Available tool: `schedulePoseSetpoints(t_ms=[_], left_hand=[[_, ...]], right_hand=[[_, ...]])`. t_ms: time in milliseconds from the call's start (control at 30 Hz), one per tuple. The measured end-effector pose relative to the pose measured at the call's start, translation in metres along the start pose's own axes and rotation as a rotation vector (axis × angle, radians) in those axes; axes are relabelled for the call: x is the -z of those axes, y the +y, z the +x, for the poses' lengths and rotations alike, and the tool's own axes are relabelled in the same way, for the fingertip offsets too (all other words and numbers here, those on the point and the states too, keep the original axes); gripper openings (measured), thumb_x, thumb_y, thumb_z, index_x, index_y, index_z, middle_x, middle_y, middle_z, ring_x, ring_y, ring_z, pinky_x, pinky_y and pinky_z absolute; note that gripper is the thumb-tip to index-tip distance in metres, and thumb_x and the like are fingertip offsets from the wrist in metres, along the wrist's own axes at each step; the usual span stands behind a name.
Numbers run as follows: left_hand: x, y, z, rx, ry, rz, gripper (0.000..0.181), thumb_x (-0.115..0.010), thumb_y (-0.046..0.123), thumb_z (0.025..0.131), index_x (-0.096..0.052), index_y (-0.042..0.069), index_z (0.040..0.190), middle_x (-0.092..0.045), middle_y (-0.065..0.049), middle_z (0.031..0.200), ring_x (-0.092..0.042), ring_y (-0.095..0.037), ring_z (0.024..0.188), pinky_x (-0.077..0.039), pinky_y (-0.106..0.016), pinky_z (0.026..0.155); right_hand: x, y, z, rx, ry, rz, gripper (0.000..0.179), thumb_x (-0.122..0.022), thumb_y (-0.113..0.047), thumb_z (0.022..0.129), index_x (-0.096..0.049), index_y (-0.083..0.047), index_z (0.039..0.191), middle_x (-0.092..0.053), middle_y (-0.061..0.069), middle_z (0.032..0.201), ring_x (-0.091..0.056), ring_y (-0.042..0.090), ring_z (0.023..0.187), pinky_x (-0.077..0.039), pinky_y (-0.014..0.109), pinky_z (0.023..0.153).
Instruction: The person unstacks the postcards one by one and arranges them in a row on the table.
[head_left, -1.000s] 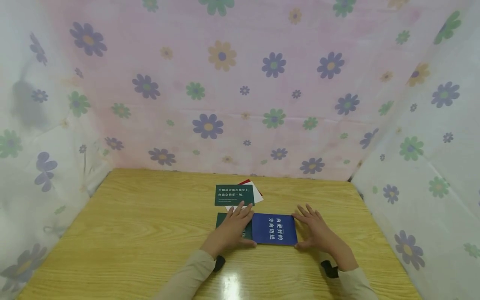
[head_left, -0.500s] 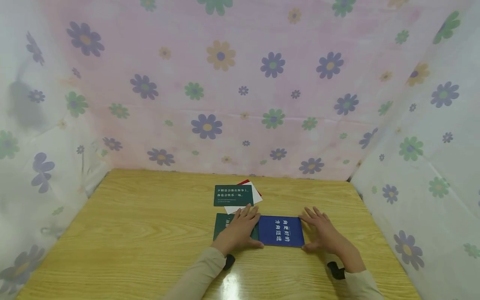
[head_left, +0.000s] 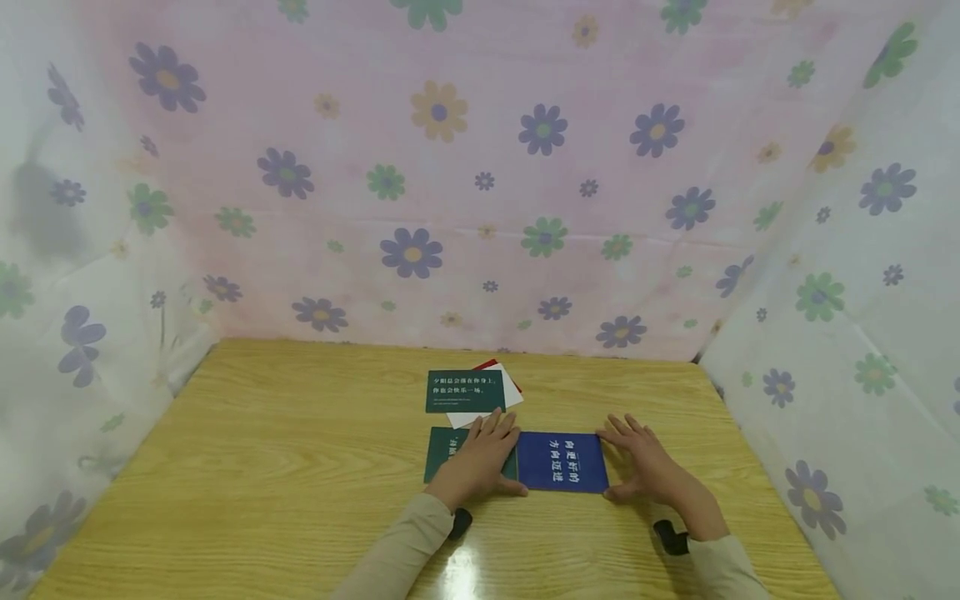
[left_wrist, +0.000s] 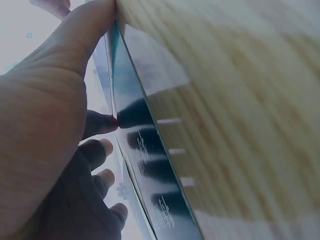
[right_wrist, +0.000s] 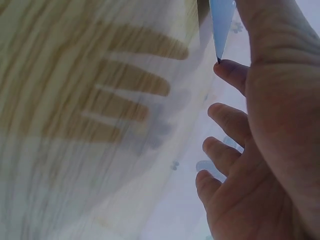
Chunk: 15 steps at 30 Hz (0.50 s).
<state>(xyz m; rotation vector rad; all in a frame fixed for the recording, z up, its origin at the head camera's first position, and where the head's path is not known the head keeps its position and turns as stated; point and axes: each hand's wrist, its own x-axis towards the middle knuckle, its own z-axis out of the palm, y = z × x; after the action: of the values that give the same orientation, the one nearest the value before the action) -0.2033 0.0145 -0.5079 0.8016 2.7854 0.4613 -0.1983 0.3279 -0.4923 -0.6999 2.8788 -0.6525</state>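
Observation:
A blue card (head_left: 561,462) with white characters lies flat on the table, a green card (head_left: 437,454) against its left side. My left hand (head_left: 480,462) lies across the green card, hiding part of it, with thumb and index finger at the seam between the two. My right hand (head_left: 648,467) touches the blue card's right corners with its thumb and index finger, the other fingers spread. In the left wrist view the glossy green card (left_wrist: 145,155) shows finger reflections. In the right wrist view the blue card's corner (right_wrist: 221,25) meets the index fingertip.
Behind the hands lies a loose pile: a green card (head_left: 465,392) with white writing on top, a white card (head_left: 513,393) and a red edge (head_left: 487,364) beneath. Flowered cloth (head_left: 480,208) encloses the wooden table (head_left: 285,467) at the back and both sides.
Both hands and the blue card have slid a little to the right, mostly in the first half second. The lower green card stays about in place, with more of its left part showing.

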Motion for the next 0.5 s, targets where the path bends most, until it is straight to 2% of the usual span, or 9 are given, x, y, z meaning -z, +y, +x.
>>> schedulePoseSetpoints(t_ms=[267, 500], left_hand=[[0.0019, 0.0011, -0.0024, 0.004, 0.01, 0.002, 0.1, -0.077, 0.059, 0.082, -0.038, 0.007, 0.157, -0.021, -0.01, 0.17, -0.012, -0.032, 0.158, -0.014, -0.053, 0.128], [0.0058, 0.0041, -0.0055, 0.019, -0.001, -0.014, 0.099, -0.079, 0.057, 0.082, -0.038, 0.007, 0.157, -0.022, -0.011, 0.169, -0.012, -0.032, 0.158, -0.013, -0.053, 0.128]], right_hand=[[0.0002, -0.0005, 0.0054, 0.03, -0.007, -0.022, 0.091, -0.098, -0.027, 0.064, -0.058, 0.001, 0.14, -0.039, 0.035, 0.153, -0.025, 0.063, 0.143, -0.022, 0.08, 0.109], [0.0012, 0.0012, 0.0079, 0.028, -0.031, 0.003, 0.091, -0.098, -0.026, 0.064, -0.058, 0.001, 0.141, -0.038, 0.036, 0.154, -0.023, 0.063, 0.143, -0.02, 0.08, 0.11]])
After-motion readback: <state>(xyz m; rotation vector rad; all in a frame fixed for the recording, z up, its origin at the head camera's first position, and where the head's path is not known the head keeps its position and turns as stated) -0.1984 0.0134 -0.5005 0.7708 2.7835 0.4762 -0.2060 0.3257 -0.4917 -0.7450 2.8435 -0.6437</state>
